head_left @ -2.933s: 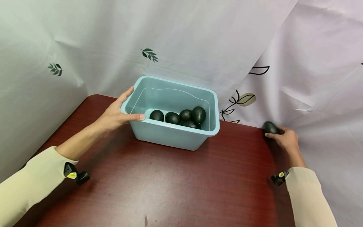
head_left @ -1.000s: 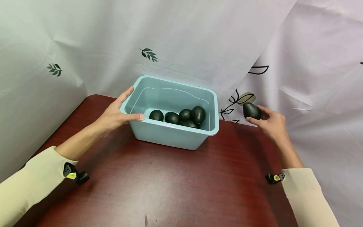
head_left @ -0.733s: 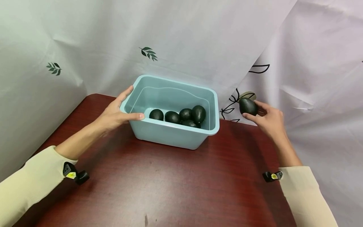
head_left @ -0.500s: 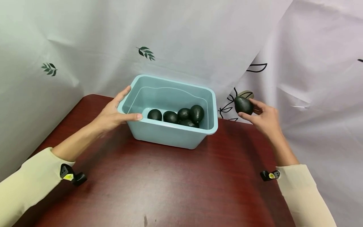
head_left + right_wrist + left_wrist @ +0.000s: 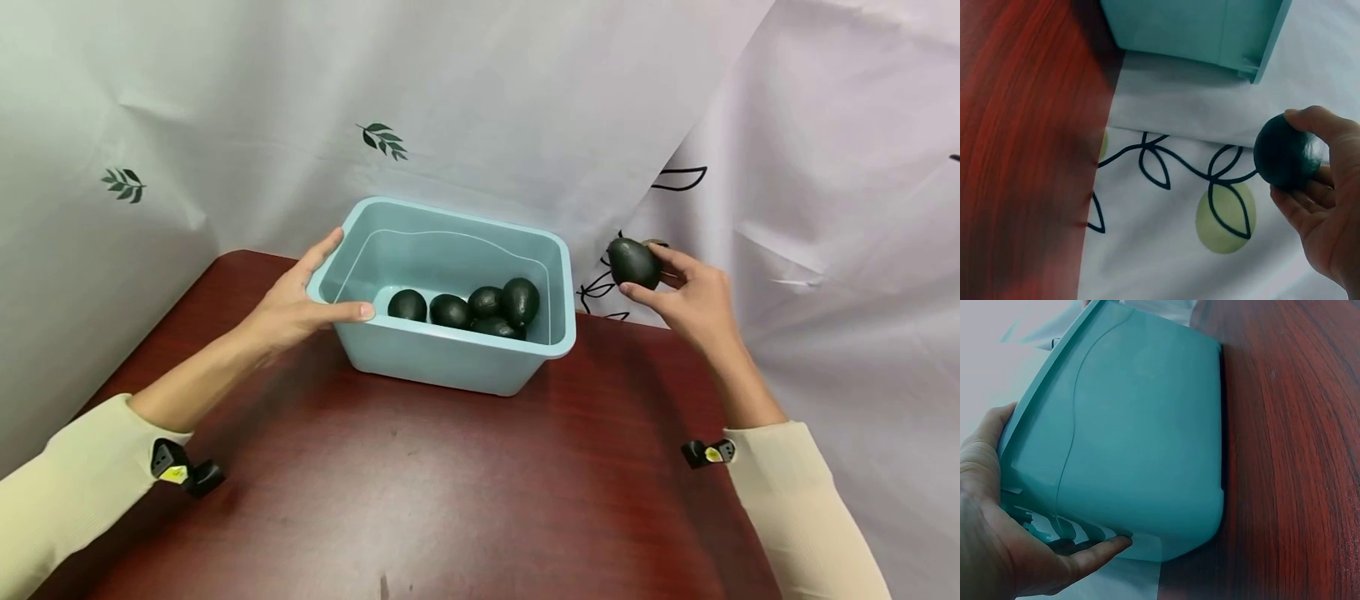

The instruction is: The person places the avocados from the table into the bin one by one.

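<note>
A dark green avocado (image 5: 634,263) is held up above the table's back right by my right hand (image 5: 693,300), pinched between thumb and fingers. To its left stands a light blue plastic bin (image 5: 442,354) with several avocados (image 5: 450,312) on its floor, mostly toward the right end. My left hand (image 5: 292,310) grips the bin's left end, thumb along the front rim and fingers at the far side. The left wrist view shows that hand (image 5: 1016,537) spanning the bin's end wall (image 5: 1147,425). In the right wrist view the avocado (image 5: 1285,153) is apart from the bin (image 5: 1191,28).
The red-brown wooden table (image 5: 450,483) extends in front of the bin. White cloth (image 5: 480,108) with leaf prints hangs right behind the table's back edge and along both sides. A small black wrist camera (image 5: 183,467) sits on each sleeve.
My right hand has lifted the avocado from the table's back right and carried it leftward and up, toward the bin. The left hand keeps its place on the bin; the view has shifted slightly.
</note>
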Tool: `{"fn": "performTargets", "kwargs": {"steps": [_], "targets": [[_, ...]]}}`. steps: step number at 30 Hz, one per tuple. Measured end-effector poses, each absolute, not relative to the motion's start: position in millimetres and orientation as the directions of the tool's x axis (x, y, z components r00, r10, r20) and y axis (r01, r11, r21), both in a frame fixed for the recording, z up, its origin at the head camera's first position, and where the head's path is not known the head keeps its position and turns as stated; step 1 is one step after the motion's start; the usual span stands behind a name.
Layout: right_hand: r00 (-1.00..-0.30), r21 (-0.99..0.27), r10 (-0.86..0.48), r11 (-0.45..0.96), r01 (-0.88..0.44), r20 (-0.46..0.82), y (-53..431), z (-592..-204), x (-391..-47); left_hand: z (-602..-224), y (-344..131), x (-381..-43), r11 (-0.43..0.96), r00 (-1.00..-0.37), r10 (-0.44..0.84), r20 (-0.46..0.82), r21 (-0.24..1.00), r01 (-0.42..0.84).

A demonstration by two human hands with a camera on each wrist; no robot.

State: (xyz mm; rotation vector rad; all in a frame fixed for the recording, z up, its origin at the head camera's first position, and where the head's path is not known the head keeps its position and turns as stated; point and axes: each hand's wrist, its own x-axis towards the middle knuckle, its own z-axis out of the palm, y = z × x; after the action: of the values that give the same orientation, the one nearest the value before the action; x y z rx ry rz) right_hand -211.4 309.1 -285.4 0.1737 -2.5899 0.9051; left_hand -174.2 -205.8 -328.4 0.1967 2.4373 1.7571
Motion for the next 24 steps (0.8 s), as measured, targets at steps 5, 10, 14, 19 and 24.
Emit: {"fn": "performTargets", "kwargs": {"steps": [5,10,14,19,24], "targets": [[-0.916,-0.586,-0.004,0.767,-0.261,0.402,299.4,-275.9,-214.4,-327.5,-207.1,-172.6,0.319,-0.983,0.18,-0.026,0.947,0.033],[-0.908,-0.601,-0.024,0.742,-0.296,0.418,288.8,-269.7,-216.6,-327.6,-207.3,-172.3,0.305,-0.983,0.181,-0.028,0.952,0.029],[-0.897,-0.623,-0.038,0.706,-0.336,0.44,279.3,-267.2,-219.0,-327.9,-207.0,-172.1,0.294,-0.983,0.183,-0.028,0.956,0.027],[-0.884,-0.641,-0.075,0.66,-0.391,0.462,266.5,-264.5,-220.7,-328.2,-206.5,-172.1,0.292,-0.982,0.185,-0.025,0.956,0.031],[-0.868,-0.606,-0.095,0.68,-0.414,0.486,260.4,-265.3,-222.0,-327.6,-205.2,-174.3,0.309,-0.983,0.182,-0.025,0.951,0.033]]}}
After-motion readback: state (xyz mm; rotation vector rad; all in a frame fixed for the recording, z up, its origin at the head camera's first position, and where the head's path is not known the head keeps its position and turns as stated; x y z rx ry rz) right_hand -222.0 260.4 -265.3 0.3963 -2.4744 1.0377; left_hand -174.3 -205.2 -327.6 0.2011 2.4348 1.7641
